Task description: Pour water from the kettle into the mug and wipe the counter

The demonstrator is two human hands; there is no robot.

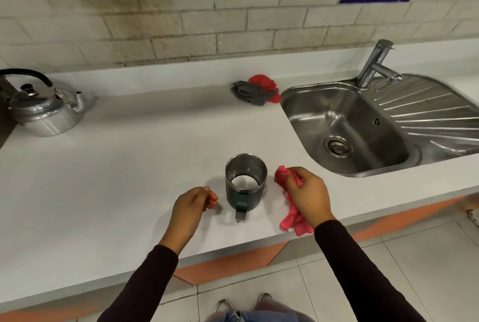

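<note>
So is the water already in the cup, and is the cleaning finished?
The pouring looks done: the dark green steel-lined mug seems to hold water, and the shiny metal kettle sits far off to the left. In hand now: the right hand grips a crumpled pink cloth beside the mug, while the left hand is loosely curled, holding nothing visible. Left: wiping the white counter.

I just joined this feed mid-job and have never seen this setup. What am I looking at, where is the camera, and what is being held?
No machine here: a person works bare-handed, filmed by one camera on their head looking down. The right hand grips a pink cloth on the white counter. The left hand hovers beside a dark mug with its fingers curled; what they pinch is unclear. The kettle stands far left. The sink is at right, with gloves and a red rag beside it.
</note>
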